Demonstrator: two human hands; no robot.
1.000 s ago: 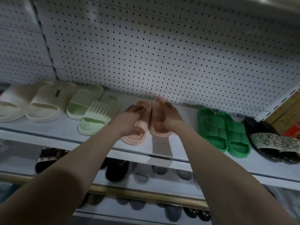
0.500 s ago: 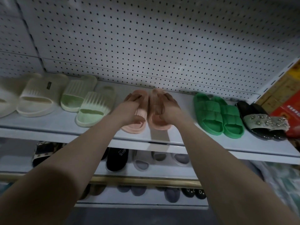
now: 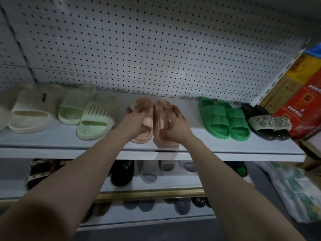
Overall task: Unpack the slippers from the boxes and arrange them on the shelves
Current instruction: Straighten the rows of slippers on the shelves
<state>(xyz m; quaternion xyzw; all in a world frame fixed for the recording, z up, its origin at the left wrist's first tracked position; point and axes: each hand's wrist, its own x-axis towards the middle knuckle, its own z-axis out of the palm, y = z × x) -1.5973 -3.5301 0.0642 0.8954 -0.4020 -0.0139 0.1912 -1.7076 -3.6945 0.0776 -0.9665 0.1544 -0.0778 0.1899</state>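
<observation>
Two pink slippers stand side by side in the middle of the upper white shelf point(image 3: 52, 141). My left hand point(image 3: 134, 121) lies over the left pink slipper point(image 3: 146, 134), fingers wrapped across its strap. My right hand point(image 3: 175, 123) grips the right pink slipper point(image 3: 161, 108) from its right side, thumb over the strap. Both hands hide most of the straps. The slippers' heels sit at the shelf's front edge.
Left of the pink pair are light green slippers point(image 3: 93, 122) and cream slippers point(image 3: 31, 110). To the right sit bright green slippers point(image 3: 224, 119) and black jewelled sandals point(image 3: 267, 122). Red and yellow boxes point(image 3: 302, 94) stand far right. Lower shelves point(image 3: 173, 185) hold more slippers. Pegboard point(image 3: 156, 49) backs the shelf.
Both hands stay on the pink slippers. The two slippers have been brought a little closer together on the shelf, and the camera has shifted slightly.
</observation>
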